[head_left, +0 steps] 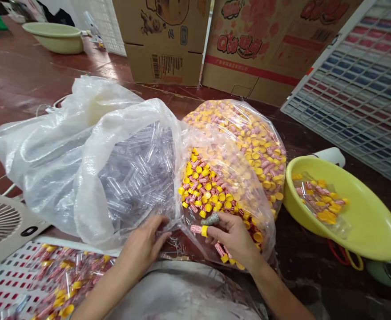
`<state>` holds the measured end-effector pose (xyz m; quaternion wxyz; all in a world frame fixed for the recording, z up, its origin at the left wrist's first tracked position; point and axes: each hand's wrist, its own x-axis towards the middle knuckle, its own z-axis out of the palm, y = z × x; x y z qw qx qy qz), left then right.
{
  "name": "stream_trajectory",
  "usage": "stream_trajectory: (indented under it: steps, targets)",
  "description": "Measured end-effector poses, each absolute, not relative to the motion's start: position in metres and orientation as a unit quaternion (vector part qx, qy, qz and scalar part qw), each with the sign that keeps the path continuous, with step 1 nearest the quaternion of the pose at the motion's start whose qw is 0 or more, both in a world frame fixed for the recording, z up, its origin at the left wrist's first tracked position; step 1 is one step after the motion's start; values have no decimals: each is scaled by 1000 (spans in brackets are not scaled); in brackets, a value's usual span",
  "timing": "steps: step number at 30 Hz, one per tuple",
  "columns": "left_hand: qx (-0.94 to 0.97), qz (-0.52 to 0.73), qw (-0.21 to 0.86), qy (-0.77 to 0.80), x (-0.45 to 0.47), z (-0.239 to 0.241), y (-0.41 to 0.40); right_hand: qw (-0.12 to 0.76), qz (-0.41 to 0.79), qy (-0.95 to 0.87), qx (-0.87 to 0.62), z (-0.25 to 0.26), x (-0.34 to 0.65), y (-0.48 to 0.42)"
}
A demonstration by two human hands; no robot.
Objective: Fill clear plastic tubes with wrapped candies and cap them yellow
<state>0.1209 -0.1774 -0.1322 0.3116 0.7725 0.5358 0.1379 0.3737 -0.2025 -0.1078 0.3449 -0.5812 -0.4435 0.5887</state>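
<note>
My right hand [235, 238] pinches a yellow cap with a red-and-white patterned stem [199, 229] between thumb and fingers. Grey wrapping [211, 219] covers one fingertip of that hand. Around it lie many similar yellow caps [208, 195] in an opened clear plastic bag [238, 164]. At the near rim of a white woven sack [90, 191], my left hand [147, 238] has its thumb and fingers apart, and I see nothing between them. Clear plastic tubes [138, 173] fill the sack's mouth.
A yellow basin [372, 222] at right holds capped pieces. At lower left, a white perforated tray [15, 271] carries capped tubes beside a fan [2, 222]. Cardboard boxes [168, 49] and a white wire rack [355, 93] stand behind. Another basin [57, 38] sits far left.
</note>
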Motion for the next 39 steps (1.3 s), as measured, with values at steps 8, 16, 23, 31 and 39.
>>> stream_trajectory:
  steps: [8,16,23,31,39]
  targets:
    - [686,201,537,449,126,-110,-199,277,689,-412,-529,-111,354,-199]
    - [719,218,497,433,140,-123,-209,193,704,-416,-542,-128,356,-202]
    - [782,129,418,444,134,-131,-216,153,455,-639,-602,-114,355,-200]
    - [786,-5,194,587,111,-128,-168,-44,-11,-744,-667,-115,366,-175]
    - [802,-5,126,583,157,-132,-142,-89,-33,-752,-652,-122,357,-176]
